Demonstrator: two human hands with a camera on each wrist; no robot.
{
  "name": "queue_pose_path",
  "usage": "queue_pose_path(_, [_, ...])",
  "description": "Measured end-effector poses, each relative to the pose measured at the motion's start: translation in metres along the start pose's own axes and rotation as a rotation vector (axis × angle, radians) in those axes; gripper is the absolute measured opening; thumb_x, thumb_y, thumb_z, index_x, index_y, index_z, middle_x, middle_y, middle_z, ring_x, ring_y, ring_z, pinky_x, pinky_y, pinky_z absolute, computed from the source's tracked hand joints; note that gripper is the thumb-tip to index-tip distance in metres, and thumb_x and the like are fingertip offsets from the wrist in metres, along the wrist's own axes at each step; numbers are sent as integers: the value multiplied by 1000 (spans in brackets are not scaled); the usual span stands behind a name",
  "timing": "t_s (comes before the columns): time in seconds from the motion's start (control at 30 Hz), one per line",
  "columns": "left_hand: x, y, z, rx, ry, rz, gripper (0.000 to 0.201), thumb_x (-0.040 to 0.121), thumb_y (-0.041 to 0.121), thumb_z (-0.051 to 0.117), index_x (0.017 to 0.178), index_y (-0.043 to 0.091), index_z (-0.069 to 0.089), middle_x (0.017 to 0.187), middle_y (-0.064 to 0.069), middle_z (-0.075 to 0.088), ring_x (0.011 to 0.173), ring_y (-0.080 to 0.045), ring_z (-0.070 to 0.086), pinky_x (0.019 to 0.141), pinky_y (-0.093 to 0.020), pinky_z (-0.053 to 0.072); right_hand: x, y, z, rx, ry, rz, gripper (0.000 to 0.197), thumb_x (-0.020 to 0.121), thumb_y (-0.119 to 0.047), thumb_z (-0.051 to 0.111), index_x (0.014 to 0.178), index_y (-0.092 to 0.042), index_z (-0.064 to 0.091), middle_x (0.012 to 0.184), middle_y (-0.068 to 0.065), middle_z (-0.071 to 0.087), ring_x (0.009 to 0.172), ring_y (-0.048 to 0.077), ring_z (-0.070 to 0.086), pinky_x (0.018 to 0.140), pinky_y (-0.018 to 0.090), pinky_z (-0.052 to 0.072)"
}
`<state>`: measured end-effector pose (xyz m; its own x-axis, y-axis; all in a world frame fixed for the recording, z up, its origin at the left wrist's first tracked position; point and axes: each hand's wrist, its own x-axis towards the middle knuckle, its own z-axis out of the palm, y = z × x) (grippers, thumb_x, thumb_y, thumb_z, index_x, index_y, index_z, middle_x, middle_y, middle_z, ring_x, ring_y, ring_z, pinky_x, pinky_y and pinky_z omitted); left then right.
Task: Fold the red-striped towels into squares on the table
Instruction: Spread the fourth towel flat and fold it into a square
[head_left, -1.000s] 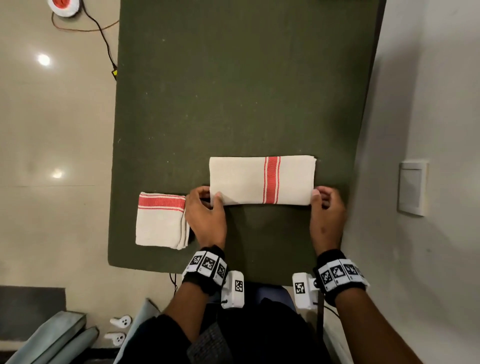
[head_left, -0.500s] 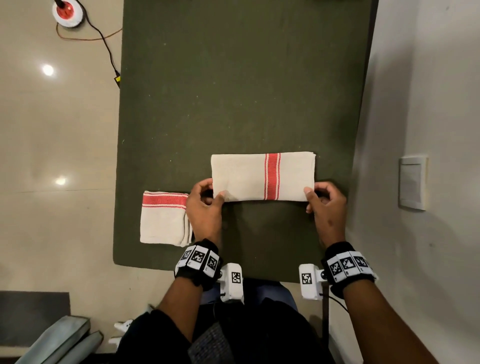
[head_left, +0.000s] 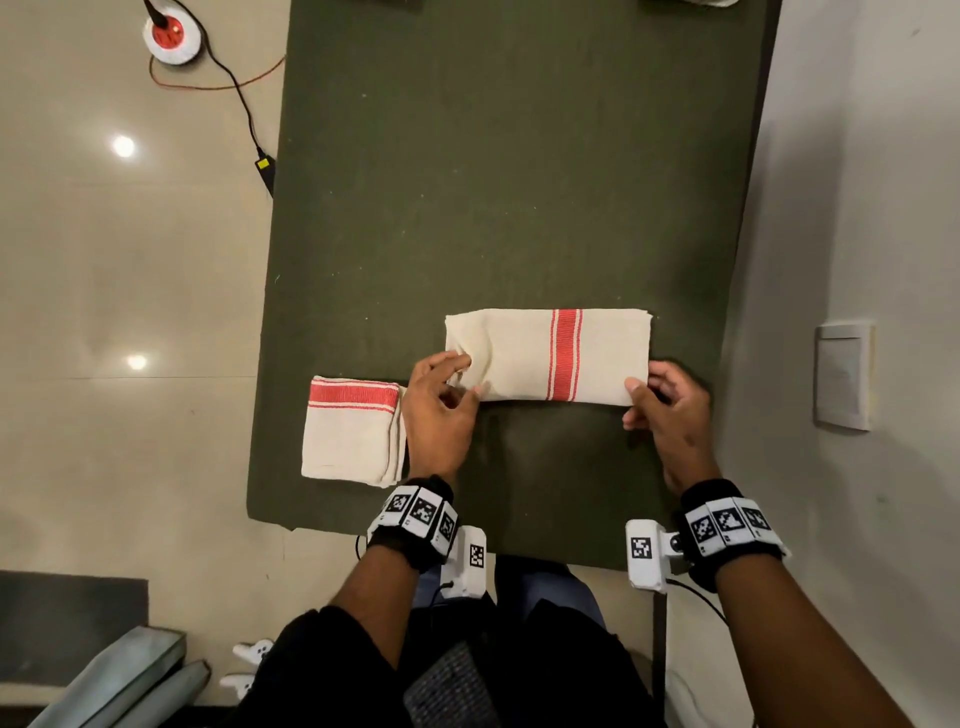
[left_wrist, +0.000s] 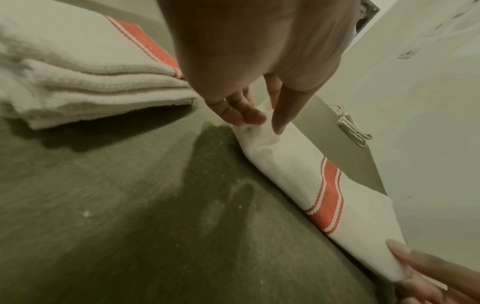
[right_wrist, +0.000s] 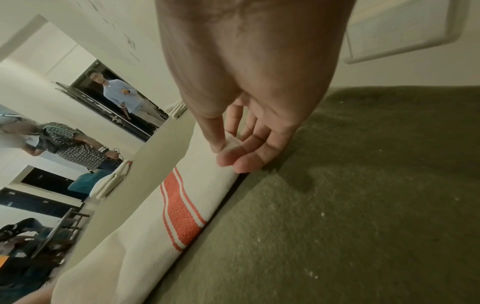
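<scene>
Near table edge: left hand pinches the near-left corner of the oblong folded towel between thumb and fingers, and right hand pinches its near-right corner likewise, both corners lifted slightly off the green table. That towel lies crosswise at mid-table, red stripe right of centre. A finished square towel sits just left of the left hand; further folded cloths lie at the far edge.

Worktop, dark green cloth cover: one long folded striped towel between both grips; one folded square towel just left of left grip.
</scene>
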<state>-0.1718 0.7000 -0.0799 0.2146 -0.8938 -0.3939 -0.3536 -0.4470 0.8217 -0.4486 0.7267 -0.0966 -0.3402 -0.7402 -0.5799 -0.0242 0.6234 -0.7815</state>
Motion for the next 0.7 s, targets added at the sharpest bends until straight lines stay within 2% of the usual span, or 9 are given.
queue_pose_path(0.07, [1, 0, -1, -40, 10, -6, 35, 83, 0, 79, 105, 27, 74, 126, 0, 65, 89, -11, 65, 78, -18, 53, 0, -2, -1, 15, -7, 3, 13, 100, -7, 66, 113, -7, 67, 99, 11, 76, 59, 22, 61, 56, 31, 58])
queue_pose_path(0.13, [1, 0, 0, -61, -1, -38, 34, 82, 5, 82, 101, 32, 72, 122, -2, 68, 80, -8, 61, 74, -22, 52, 0, -2, -3, 28, -29, 15, 12, 100, -6, 66, 111, -7, 67, 99, 12, 75, 58, 20, 61, 57, 31, 59])
queue_pose_path(0.2, [3, 0, -1, -91, 3, -103, 32, 81, 16, 84, 107, 27, 69, 112, 0, 71, 74, -8, 59, 71, -30, 53, 0, -4, -6, 15, -56, 30, 13, 100, -6, 66, 112, -6, 67, 102, 16, 75, 58, 19, 61, 58, 31, 59])
queue_pose_path(0.3, [18, 6, -7, -198, 25, -204, 46, 78, 30, 84, 116, 25, 58, 109, 1, 72, 88, -19, 69, 74, -43, 57, 8, -12, -8, -97, -41, -2, 25, 98, -15, 70, 121, -8, 63, 109, 17, 75, 57, 20, 62, 57, 32, 57])
queue_pose_path(0.4, [45, 17, -6, -157, 24, -275, 46, 83, 28, 84, 119, 23, 56, 105, -5, 73, 89, -23, 71, 67, -37, 57, 28, -24, -6, -250, 43, -93, 47, 94, -30, 76, 136, -26, 55, 113, 8, 71, 61, 23, 66, 59, 36, 58])
queue_pose_path(0.47, [62, 24, -4, -82, 35, -261, 39, 82, 27, 85, 112, 23, 61, 98, -7, 74, 87, -25, 72, 70, -40, 60, 41, -35, -2, -421, 65, -181, 53, 91, -34, 77, 137, -41, 52, 111, -1, 68, 71, 25, 66, 65, 36, 57])
queue_pose_path(0.5, [68, 27, -3, -48, 29, -244, 34, 81, 25, 85, 108, 22, 64, 96, -7, 74, 88, -25, 72, 76, -42, 62, 45, -42, 0, -508, 55, -231, 49, 91, -33, 76, 135, -41, 55, 110, -2, 66, 77, 24, 66, 71, 35, 56])
queue_pose_path(0.57, [70, 32, -6, 5, -6, -191, 23, 81, 18, 83, 100, 21, 71, 93, -4, 76, 87, -20, 73, 81, -41, 62, 49, -52, 4, -614, 38, -317, 32, 91, -25, 74, 122, -30, 66, 108, -2, 63, 90, 21, 64, 80, 36, 54])
queue_pose_path(0.7, [42, 43, -27, 13, -108, -61, 7, 83, 15, 80, 87, 18, 75, 83, 1, 77, 71, -11, 66, 72, -32, 58, 32, -56, -4, -551, 9, -317, 15, 92, -21, 71, 100, -32, 66, 102, -6, 66, 79, 13, 62, 76, 46, 59])
